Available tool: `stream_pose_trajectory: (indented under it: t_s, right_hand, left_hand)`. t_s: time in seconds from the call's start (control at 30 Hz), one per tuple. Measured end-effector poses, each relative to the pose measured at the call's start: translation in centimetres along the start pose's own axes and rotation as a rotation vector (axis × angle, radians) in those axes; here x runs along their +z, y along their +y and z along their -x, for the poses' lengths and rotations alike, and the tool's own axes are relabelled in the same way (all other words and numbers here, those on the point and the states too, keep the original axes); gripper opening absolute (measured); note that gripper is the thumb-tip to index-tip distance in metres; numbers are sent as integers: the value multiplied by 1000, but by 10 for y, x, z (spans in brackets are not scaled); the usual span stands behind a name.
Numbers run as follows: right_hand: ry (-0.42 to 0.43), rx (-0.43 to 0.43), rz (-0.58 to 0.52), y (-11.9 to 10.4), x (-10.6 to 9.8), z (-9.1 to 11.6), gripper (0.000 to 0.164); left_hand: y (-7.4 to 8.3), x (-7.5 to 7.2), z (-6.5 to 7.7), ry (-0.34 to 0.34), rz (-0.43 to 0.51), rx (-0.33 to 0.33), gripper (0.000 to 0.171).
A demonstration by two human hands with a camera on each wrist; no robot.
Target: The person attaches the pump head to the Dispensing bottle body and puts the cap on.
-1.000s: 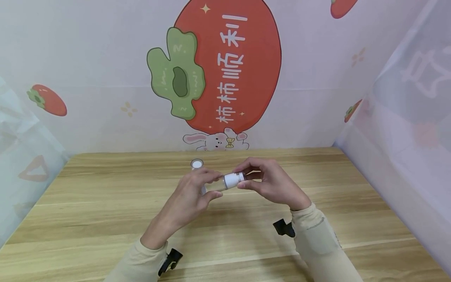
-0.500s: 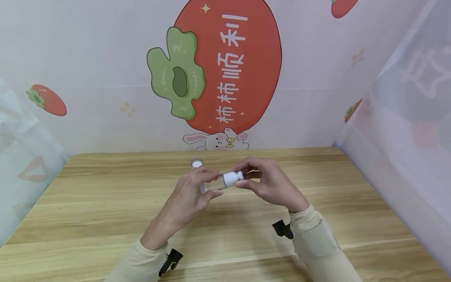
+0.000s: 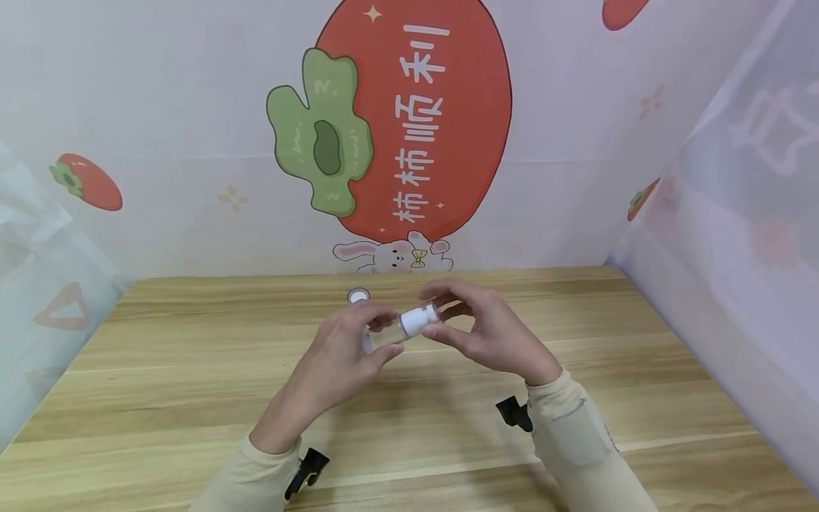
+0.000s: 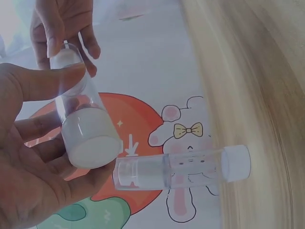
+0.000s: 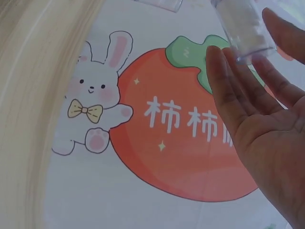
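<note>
My left hand (image 3: 345, 355) grips a clear pump bottle (image 3: 390, 336) by its body, tilted, with the capped end toward my right hand. In the left wrist view this bottle (image 4: 88, 136) has a thick white base, and my left thumb lies across it. Around the clear cap end, my right hand (image 3: 493, 331) has its fingers spread loosely; in the right wrist view a gap shows between thumb and cap (image 5: 245, 28). A second, similar bottle (image 4: 186, 170) stands upright on the table behind my left hand; in the head view mostly its round top (image 3: 359, 295) shows.
The wooden table (image 3: 192, 398) meets a printed cloth backdrop (image 3: 192, 107) with a large persimmon and a rabbit. Cloth also hangs at the left and right sides. Black camera mounts (image 3: 308, 471) sit at both wrists.
My right fingers have loosened and lifted away from the cap end. The held bottle has shifted slightly left and up at its capped end. The standing bottle has stayed put.
</note>
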State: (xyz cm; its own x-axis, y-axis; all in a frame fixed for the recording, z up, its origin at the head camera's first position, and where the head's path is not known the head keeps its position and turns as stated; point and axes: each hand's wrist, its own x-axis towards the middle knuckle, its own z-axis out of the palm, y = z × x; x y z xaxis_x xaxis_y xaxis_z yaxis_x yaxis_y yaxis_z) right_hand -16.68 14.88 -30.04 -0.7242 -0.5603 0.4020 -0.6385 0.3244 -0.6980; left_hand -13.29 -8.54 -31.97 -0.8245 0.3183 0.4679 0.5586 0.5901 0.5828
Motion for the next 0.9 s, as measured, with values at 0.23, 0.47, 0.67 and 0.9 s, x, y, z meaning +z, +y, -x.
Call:
stream_pose_trajectory:
  t_s: [0.23, 0.47, 0.67, 0.9]
  right_hand:
    - [17, 19, 28, 0, -11, 3, 57]
    - [26, 47, 70, 1, -18, 6, 58]
    - [5, 54, 91, 3, -19, 6, 56]
    - [-22, 79, 123, 5, -18, 6, 52]
  left_hand:
    - [-3, -14, -1, -44, 14, -88, 37]
    - [-17, -37, -3, -72, 191, -203, 35]
    - [-32, -54, -3, -27, 292, -274, 40]
    - [-46, -62, -3, 44, 342, -350, 46]
